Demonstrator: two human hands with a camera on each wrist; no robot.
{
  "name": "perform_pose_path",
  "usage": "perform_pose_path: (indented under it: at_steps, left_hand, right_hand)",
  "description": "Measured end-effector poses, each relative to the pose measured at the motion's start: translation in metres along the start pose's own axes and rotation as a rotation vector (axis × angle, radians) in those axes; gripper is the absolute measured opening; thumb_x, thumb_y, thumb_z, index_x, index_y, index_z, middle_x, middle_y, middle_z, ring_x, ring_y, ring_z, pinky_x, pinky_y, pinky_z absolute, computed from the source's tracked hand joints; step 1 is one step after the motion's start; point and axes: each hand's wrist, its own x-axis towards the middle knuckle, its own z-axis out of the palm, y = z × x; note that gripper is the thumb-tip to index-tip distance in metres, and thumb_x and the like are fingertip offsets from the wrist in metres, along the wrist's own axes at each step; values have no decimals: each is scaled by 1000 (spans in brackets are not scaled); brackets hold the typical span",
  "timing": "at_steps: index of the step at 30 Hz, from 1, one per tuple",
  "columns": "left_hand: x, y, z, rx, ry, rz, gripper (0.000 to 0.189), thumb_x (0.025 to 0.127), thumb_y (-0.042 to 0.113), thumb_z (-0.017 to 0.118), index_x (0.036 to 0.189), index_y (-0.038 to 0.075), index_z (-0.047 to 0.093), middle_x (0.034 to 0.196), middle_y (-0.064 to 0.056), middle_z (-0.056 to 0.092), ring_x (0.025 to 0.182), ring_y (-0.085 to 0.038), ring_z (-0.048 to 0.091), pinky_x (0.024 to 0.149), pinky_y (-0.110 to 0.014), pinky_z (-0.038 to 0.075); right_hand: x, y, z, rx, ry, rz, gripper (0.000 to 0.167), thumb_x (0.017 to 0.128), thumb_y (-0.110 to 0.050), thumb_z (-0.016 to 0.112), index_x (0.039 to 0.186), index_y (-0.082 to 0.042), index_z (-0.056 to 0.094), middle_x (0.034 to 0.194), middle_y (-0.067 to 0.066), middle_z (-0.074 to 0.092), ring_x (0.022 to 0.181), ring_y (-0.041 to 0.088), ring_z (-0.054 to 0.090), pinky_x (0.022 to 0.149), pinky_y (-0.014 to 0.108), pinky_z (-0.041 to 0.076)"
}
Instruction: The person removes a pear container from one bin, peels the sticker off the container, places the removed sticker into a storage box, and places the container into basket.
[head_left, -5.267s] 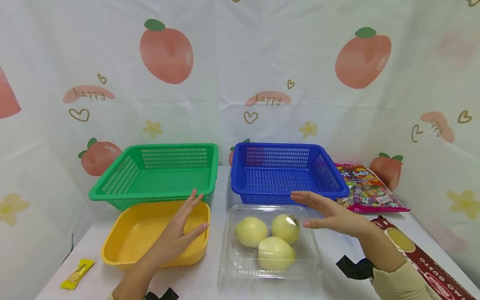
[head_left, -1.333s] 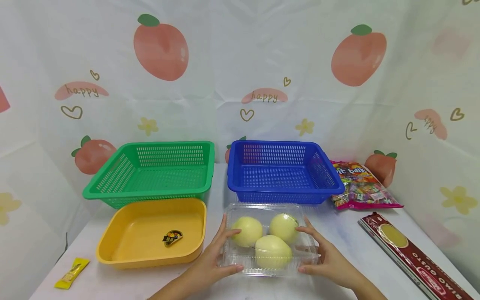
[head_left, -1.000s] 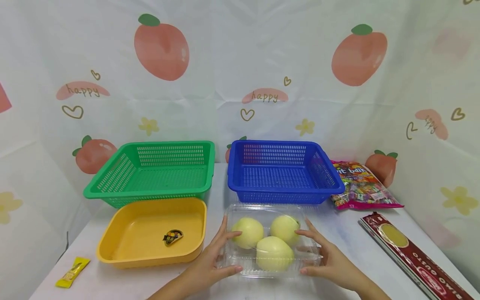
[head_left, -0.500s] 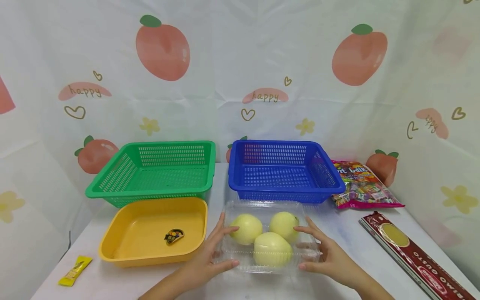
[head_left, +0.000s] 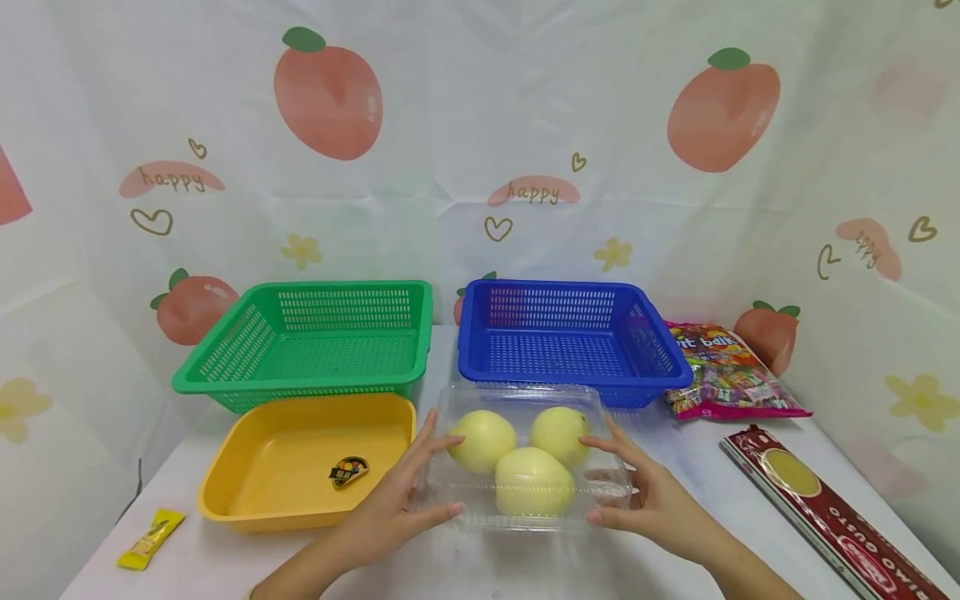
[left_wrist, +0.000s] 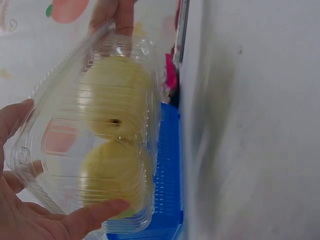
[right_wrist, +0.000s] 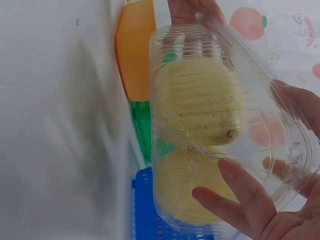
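Observation:
A clear plastic clamshell box [head_left: 480, 493] with three pale yellow melons [head_left: 534, 483] inside is held up between both hands. On its left side, the left hand [head_left: 386, 512] grips it, thumb at the front edge and fingers spread along the side. The right hand [head_left: 667, 508] grips the opposite side the same way. In the left wrist view the box [left_wrist: 65, 165] is off the white tabletop [left_wrist: 260, 125], its ribbed underside showing. The right wrist view shows two melons [right_wrist: 197, 100] through the plastic; the third is hidden there.
Behind stand a green basket [head_left: 300, 386] and a blue basket [head_left: 577, 382]. A yellow basin [head_left: 255, 467] holding a small dark packet [head_left: 349, 472] is at left, with a yellow sachet [head_left: 151, 540] beside it. At right lie a candy bag [head_left: 731, 375] and a long red-brown package [head_left: 832, 517].
The hands, first held open and apart from the box, came to grip its two sides. Within the last half second the box has risen and shifted slightly left.

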Motion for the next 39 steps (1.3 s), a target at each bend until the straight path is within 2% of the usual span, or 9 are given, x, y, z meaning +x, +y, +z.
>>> perform_pose_path:
  at_steps: [5, 10, 19, 23, 26, 30, 32, 33, 39]
  left_hand:
    - [1, 9, -10, 23, 9, -20, 62, 88, 26, 64, 142, 25, 34, 157, -7, -12, 139, -50, 4, 90, -70, 36]
    - [4, 17, -24, 47, 27, -14, 63, 88, 26, 65, 142, 25, 33, 158, -7, -12, 139, -50, 9, 90, -62, 44]
    - [14, 26, -52, 63, 30, -3, 62, 90, 21, 61, 144, 23, 31, 157, -4, -14, 141, -47, 6, 92, -58, 45]
    - [20, 30, -68, 91, 36, 33, 61, 91, 22, 60, 144, 18, 30, 157, -5, -14, 140, -48, 3, 90, -49, 50]
    - [27, 34, -82, 92, 47, 42, 61, 91, 20, 60, 145, 17, 30, 157, -4, -16, 139, -48, 14, 86, -38, 54]
    - [39, 44, -99, 114, 71, 18, 62, 91, 21, 60, 145, 17, 29, 156, 0, -19, 139, -45, 19, 89, -42, 51]
    - [44, 49, -107, 149, 86, 3, 62, 91, 23, 60, 145, 18, 29, 156, 1, -18, 142, -43, 10, 92, -47, 49]
    - [47, 51, -111, 166, 91, -6, 63, 91, 24, 60, 145, 19, 28, 156, 3, -18, 142, -42, 9, 93, -48, 48]
    - [58, 61, -137, 271, 119, -35, 63, 91, 30, 59, 146, 24, 27, 157, 4, -13, 142, -37, 16, 93, -52, 47]
  right_hand:
    - [5, -9, 0, -17, 28, -16, 65, 82, -8, 69, 139, -6, 37, 154, 24, -10, 114, 21, 57, 81, 28, 55]
    - [15, -19, 0, -49, 55, -22, 63, 83, -10, 69, 138, -9, 40, 156, 19, -8, 115, 23, 57, 82, 29, 55]
    - [41, -33, -2, -106, 68, -60, 63, 82, -11, 70, 138, -10, 41, 157, 15, -7, 116, 45, 52, 79, 28, 55]
    - [58, -40, -3, -117, 59, -74, 63, 83, -16, 70, 138, -10, 41, 158, 13, -6, 117, 46, 52, 78, 27, 56]
    - [74, -47, -4, -107, 48, -61, 65, 82, -19, 71, 139, -13, 40, 158, 8, -6, 119, 43, 51, 78, 27, 56]
    - [97, -59, -7, -81, 42, -52, 67, 82, -19, 72, 140, -14, 40, 158, 2, -8, 121, 41, 51, 79, 30, 56]
    - [107, -64, -8, -67, 52, -52, 67, 81, -19, 72, 140, -16, 40, 158, -1, -8, 121, 40, 52, 79, 31, 56]
    - [113, -66, -9, -63, 58, -53, 67, 81, -19, 72, 140, -16, 41, 159, -2, -7, 120, 39, 53, 79, 32, 56]
    - [141, -76, -11, -41, 93, -29, 65, 81, -18, 73, 138, -21, 43, 159, -4, -2, 115, 38, 56, 80, 34, 56]
